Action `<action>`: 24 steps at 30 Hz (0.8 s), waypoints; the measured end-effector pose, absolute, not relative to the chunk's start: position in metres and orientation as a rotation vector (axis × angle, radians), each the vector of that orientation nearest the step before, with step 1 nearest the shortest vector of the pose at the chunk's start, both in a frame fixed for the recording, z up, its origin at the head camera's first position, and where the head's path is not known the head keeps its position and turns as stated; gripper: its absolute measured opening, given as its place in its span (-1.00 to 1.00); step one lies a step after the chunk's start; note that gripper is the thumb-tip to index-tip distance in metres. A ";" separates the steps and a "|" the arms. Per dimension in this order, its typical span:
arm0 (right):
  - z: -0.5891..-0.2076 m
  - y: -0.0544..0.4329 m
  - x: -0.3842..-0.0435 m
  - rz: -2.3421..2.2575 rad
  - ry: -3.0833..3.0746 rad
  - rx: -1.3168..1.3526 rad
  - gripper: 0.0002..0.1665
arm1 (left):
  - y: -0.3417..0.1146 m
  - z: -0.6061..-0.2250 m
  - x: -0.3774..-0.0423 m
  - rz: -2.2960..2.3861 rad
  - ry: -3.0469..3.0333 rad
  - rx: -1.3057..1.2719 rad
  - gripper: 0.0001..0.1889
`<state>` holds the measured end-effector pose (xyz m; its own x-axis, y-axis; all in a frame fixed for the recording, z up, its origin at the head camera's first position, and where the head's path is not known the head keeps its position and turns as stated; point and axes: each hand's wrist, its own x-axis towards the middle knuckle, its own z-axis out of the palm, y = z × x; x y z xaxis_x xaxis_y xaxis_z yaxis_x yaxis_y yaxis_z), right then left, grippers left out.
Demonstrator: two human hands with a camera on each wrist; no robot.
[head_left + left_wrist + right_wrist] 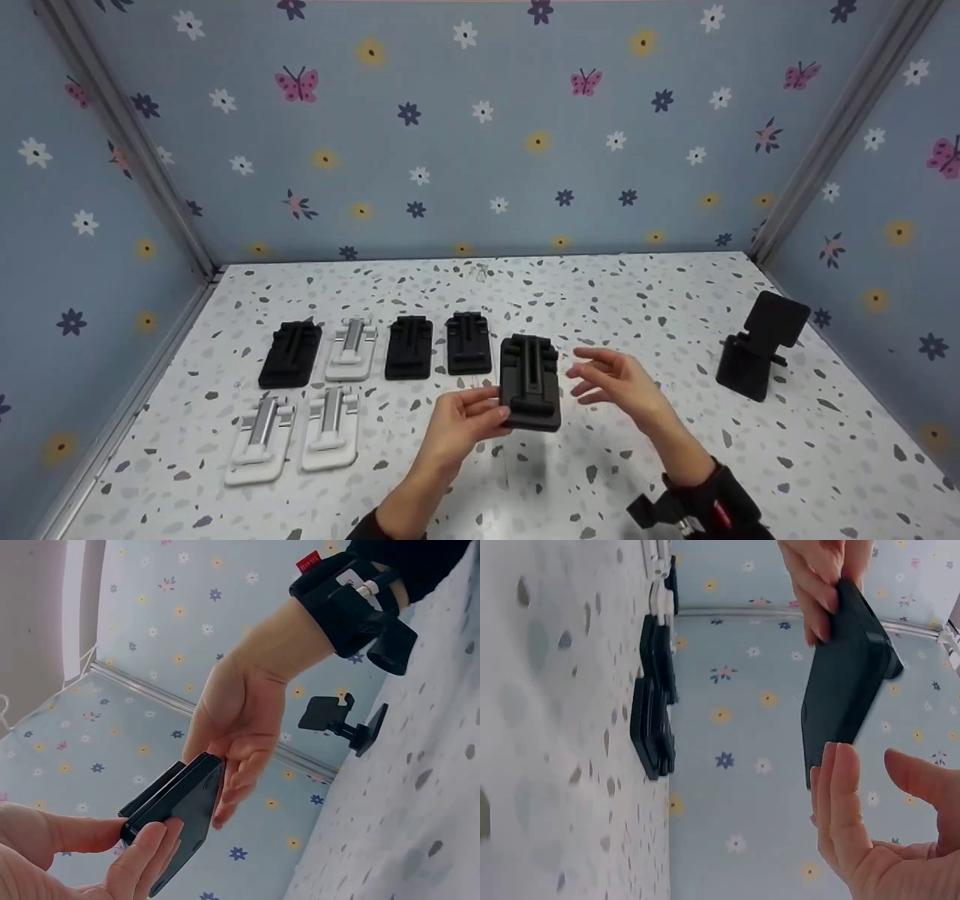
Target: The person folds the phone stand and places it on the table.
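A folded black phone stand (531,386) is held up above the table, its hinged side facing the head camera. My left hand (466,420) pinches its left edge between thumb and fingers; the left wrist view shows the stand (187,802) with the thumb on one face and the fingers on the other. To the right of it my right hand (619,386) hovers with fingers spread and nothing in its grasp. In the right wrist view the right fingertips (844,757) come close to the stand's lower end.
Left on the speckled table (645,300) lie several folded stands, black ones (409,346) and white ones (330,431), in two rows. An unfolded black stand (761,345) stands at the far right. Patterned blue panels (450,150) enclose the back and sides.
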<state>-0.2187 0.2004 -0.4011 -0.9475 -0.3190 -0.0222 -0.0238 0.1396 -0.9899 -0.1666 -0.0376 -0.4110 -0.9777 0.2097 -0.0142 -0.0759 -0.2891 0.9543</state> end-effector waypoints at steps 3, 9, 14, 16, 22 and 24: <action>-0.397 0.226 -0.223 -1.864 2.297 -0.289 -0.42 | -0.047 -0.419 -0.165 2.335 1.814 0.120 -0.55; -0.383 0.284 -0.230 -1.751 2.533 -0.182 -0.41 | -0.071 -0.435 -0.160 2.246 1.916 -0.015 -0.56; -0.366 0.332 -0.237 -1.667 2.698 -0.043 -0.33 | -0.089 -0.448 -0.157 2.214 1.958 -0.128 -0.57; -0.359 0.351 -0.243 -1.637 2.745 0.049 -0.30 | -0.095 -0.452 -0.157 2.193 1.987 -0.193 -0.58; -0.346 0.399 -0.257 -1.684 2.798 0.294 -0.43 | -0.116 -0.462 -0.156 2.153 2.064 -0.337 -0.61; -0.346 0.411 -0.261 -1.734 2.789 0.346 -0.55 | -0.123 -0.464 -0.156 2.135 2.089 -0.374 -0.61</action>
<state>-0.2608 0.4108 -0.3456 -0.9653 0.2598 0.0258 0.0917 0.4301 -0.8981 -0.1562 -0.1225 -0.4638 -0.9607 -0.0786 -0.2662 -0.2644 -0.0322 0.9639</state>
